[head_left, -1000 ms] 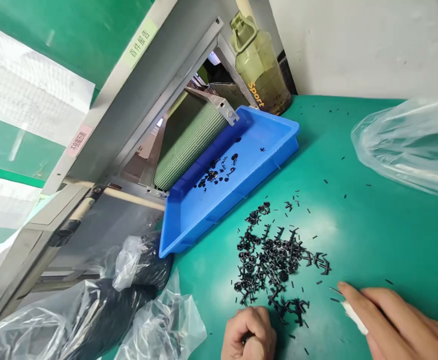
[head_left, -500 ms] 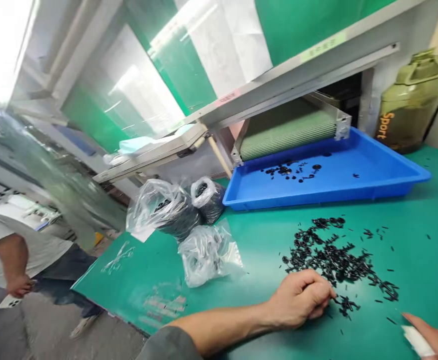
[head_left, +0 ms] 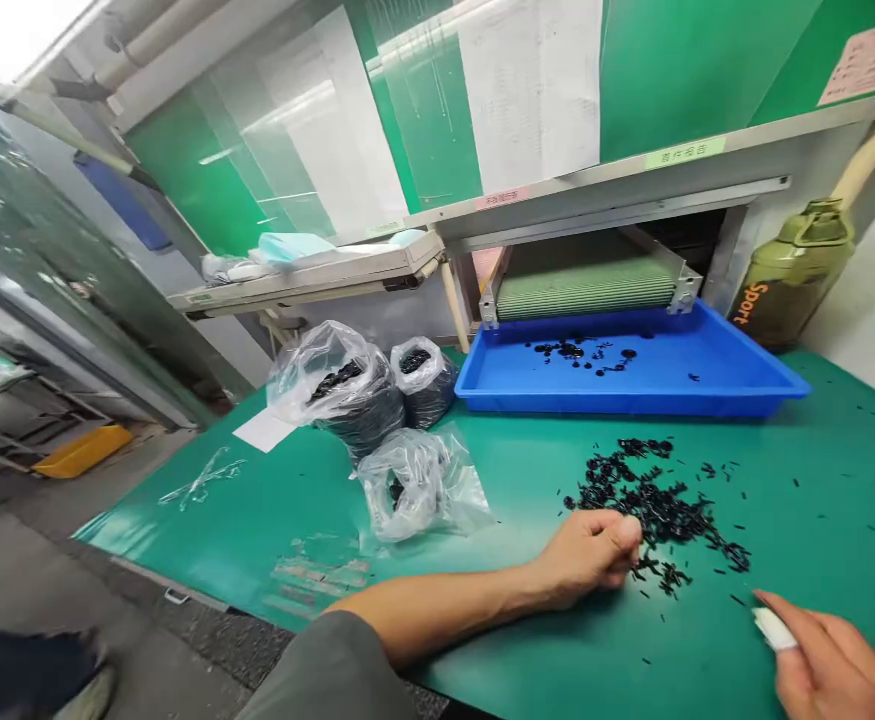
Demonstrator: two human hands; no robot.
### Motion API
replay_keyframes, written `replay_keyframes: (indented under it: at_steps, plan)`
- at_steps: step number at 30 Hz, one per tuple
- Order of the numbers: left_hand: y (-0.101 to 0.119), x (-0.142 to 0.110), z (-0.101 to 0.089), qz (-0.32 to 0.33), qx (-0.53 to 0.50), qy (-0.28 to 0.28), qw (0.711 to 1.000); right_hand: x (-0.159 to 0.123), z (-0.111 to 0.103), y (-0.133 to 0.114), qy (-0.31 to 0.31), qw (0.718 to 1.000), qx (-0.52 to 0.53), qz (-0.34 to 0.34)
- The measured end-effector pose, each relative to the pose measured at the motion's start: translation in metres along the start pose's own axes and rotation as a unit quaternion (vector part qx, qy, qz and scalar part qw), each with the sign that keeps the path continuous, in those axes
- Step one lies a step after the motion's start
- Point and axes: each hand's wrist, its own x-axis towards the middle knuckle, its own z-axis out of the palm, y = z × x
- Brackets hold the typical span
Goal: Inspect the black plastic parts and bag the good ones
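A loose pile of small black plastic parts [head_left: 651,510] lies on the green bench mat [head_left: 707,650], with thin black pieces scattered around it. My left hand [head_left: 591,558] rests at the pile's lower left edge, its fingers curled and touching or nearly touching the parts. Whether those fingers hide anything, I cannot tell. At the lower right, my right hand [head_left: 827,665] grips a small white tool [head_left: 773,630], whose tip is too small to make out. That hand is a little apart from the pile.
A blue plastic tray [head_left: 632,403] holding some black parts stands behind the pile, in front of a green ribbed conveyor belt [head_left: 585,292]. Several clear bags [head_left: 422,487] of black parts lie left of it. An olive bottle [head_left: 793,275] stands at the back right.
The view has swung from steeply tilted to nearly level, showing more of the room. My left hand has drawn back slightly from the pile, and the right hand now shows more fully.
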Motion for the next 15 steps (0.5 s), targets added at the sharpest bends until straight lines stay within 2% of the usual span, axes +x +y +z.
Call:
replay_keyframes:
  at_steps: [3, 6, 8, 11, 13, 15]
  plan:
    - [0.015, -0.011, 0.012, -0.021, -0.038, 0.004, 0.999, 0.015, -0.029, -0.051, -0.033, 0.990, -0.078, 0.110]
    - [0.029, -0.009, 0.020, -0.027, -0.064, 0.013, 0.998, 0.036, -0.039, -0.086, -0.091, 0.973, -0.121, 0.176]
    - [0.036, 0.008, 0.028, -0.058, -0.114, 0.015, 0.992, 0.048, -0.036, -0.087, -0.107, 0.959, -0.151, 0.215]
    - [0.045, 0.032, 0.062, -0.101, -0.188, -0.026, 0.977, 0.049, -0.034, -0.081, -0.084, 0.948, -0.192, 0.242]
    - [0.052, 0.045, 0.093, -0.098, -0.174, -0.064, 0.978, 0.045, -0.034, -0.082, -0.070, 0.946, -0.199, 0.245]
    - [0.057, 0.063, 0.124, -0.068, -0.102, -0.088, 0.989, 0.042, -0.033, -0.084, -0.062, 0.948, -0.198, 0.243]
